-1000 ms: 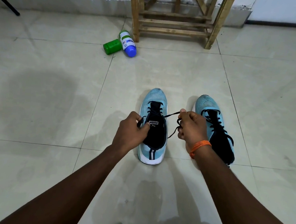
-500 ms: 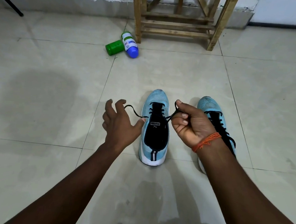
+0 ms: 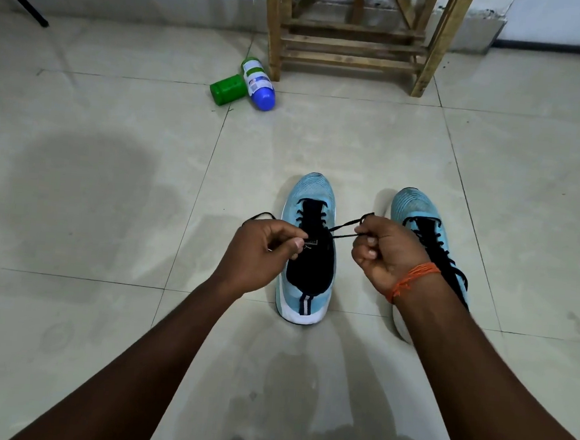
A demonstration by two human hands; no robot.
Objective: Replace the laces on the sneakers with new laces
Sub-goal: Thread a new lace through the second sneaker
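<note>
The fingers (image 3: 291, 236) of the left hand (image 3: 259, 252) are curled tight, thumb and forefinger pinching one end of the lace (image 3: 344, 228). We see a loop of it poke out past the knuckles at ten o'clock. The right hand (image 3: 387, 256) is curled the same way and pinches the other end, with two strands stretching from it to the top eyelets. The lace is a thin black cord.

It is threaded through the left shoe (image 3: 312, 194), a pale blue knit with a black tongue and white sole. The shoe stands on the glossy tiled floor (image 3: 111, 207), between the two hands and just under them. At its three o'clock sits the right shoe (image 3: 416, 206), laced in black and partly behind the right wrist with its orange thread band (image 3: 411, 280). At eleven o'clock we find a white-and-blue bottle (image 3: 258, 83) against a green can (image 3: 227, 89), and at twelve a rough wooden stool (image 3: 352, 45).
</note>
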